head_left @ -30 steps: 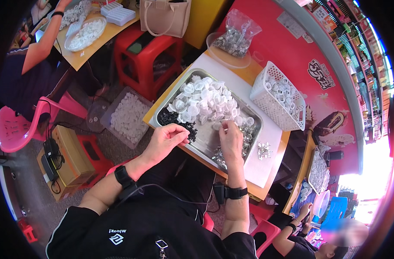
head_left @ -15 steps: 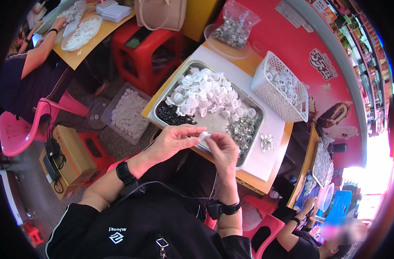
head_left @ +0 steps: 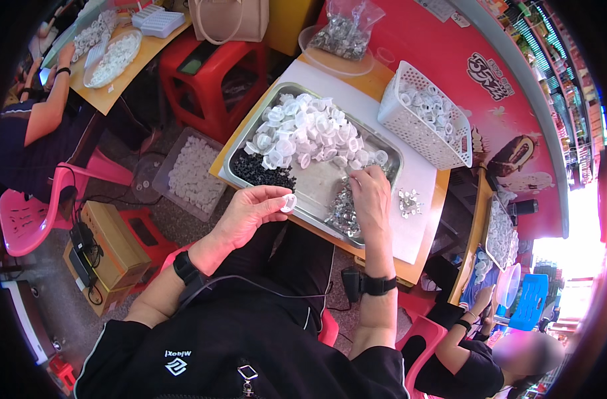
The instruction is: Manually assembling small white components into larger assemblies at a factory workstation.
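My left hand (head_left: 247,214) is closed, pinching a small round white plastic cap (head_left: 289,203) between thumb and fingers just off the near edge of the metal tray (head_left: 310,191). Over the tray's right part is my right hand (head_left: 373,199), its fingers curled down at the pile of small shiny metal pieces (head_left: 343,211). What its fingertips hold, if anything, is hidden. A large heap of white plastic caps (head_left: 310,130) fills the tray's far side. Small black pieces (head_left: 257,171) lie in its left corner.
Right of the tray, a white perforated basket (head_left: 426,123) holds more white parts, and loose metal pieces (head_left: 410,202) lie on the white board. Behind stands a clear bag of metal parts (head_left: 343,33). A red stool (head_left: 210,83) is at the far left. Other people sit on both sides.
My hands have come apart. The right one has moved away to the metal pieces in the tray; the left has drawn slightly left, keeping the white cap.
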`<state>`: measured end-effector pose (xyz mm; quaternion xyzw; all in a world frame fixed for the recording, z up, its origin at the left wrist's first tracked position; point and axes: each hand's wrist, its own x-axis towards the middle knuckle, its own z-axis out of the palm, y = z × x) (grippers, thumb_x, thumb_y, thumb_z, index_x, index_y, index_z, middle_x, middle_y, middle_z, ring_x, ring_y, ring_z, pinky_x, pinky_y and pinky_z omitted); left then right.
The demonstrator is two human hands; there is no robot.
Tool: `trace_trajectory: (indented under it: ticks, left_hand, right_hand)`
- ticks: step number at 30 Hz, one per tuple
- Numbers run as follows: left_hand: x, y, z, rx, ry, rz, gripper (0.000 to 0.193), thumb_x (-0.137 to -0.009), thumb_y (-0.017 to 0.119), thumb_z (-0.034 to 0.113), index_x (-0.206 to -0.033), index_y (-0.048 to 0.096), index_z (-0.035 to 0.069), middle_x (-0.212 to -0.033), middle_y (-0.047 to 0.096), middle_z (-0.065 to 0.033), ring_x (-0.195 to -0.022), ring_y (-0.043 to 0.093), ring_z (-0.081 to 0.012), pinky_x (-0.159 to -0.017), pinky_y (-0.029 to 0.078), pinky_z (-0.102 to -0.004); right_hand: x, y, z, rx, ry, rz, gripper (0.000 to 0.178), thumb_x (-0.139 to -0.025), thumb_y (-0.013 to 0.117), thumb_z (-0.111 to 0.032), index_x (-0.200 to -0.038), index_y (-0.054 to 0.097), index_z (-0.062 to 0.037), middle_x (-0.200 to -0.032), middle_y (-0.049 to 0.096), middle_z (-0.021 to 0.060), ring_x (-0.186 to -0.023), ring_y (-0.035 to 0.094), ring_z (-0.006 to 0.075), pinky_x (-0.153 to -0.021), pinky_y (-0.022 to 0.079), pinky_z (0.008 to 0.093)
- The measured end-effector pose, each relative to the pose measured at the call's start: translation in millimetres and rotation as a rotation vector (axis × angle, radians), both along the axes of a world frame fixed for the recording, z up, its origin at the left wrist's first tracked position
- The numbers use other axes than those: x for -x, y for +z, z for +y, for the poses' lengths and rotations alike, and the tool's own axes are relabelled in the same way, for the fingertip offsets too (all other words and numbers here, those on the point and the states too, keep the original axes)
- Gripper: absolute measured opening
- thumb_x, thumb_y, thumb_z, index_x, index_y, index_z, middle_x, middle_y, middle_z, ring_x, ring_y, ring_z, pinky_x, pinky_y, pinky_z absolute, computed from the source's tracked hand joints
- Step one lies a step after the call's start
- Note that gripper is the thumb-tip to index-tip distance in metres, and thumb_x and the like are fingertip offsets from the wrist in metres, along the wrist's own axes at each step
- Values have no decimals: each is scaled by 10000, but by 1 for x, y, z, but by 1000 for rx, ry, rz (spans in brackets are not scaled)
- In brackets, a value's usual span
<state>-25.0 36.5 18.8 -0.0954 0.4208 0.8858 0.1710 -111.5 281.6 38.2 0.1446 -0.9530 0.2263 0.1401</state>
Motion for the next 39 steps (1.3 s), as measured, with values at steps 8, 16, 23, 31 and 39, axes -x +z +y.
trace_trajectory:
  ticks: [8,16,23,31,39]
  left_hand:
    - [-1,2,-3,-1,6,-18,222,-912,626,70,-1122,642,-3,-1033,677,-99,-911,667,-160,-781,569,-274]
    - [2,5,-6,-142,-36,-58,276,-934,610,120,-1188,609,14,-1022,674,-88,-906,674,-168,-796,563,-276]
    - [7,12,3,-141,-70,-43,286,-946,582,117,-1200,585,-14,-1034,670,-109,-915,681,-196,-797,569,-285]
    - [9,10,8,-173,-71,-19,279,-944,582,110,-1192,593,-18,-1040,670,-112,-920,680,-202,-819,569,-292]
    - [8,17,4,-224,-60,-64,274,-947,582,113,-1187,603,-17,-1032,671,-107,-939,672,-200,-836,568,-297]
  right_hand:
    - [15,-15,-1,-268,144,-6,86,-781,636,-100,-789,637,-14,-868,569,117,-895,572,308,-784,437,435]
    - [-14,-5,-16,958,20,-612,88,-896,641,-83,-941,637,-7,-963,682,121,-770,651,125,-652,488,226]
    - [-35,-18,-24,1714,104,-1010,87,-924,586,-46,-1004,592,-11,-1036,674,151,-875,666,157,-755,535,251]
    - [-38,-25,-21,1857,110,-1079,134,-924,582,-36,-1050,590,8,-1076,661,162,-945,666,196,-815,552,280]
    - [-45,-13,-30,1732,12,-993,196,-928,588,-36,-1113,597,29,-1135,639,176,-1029,648,212,-858,550,270]
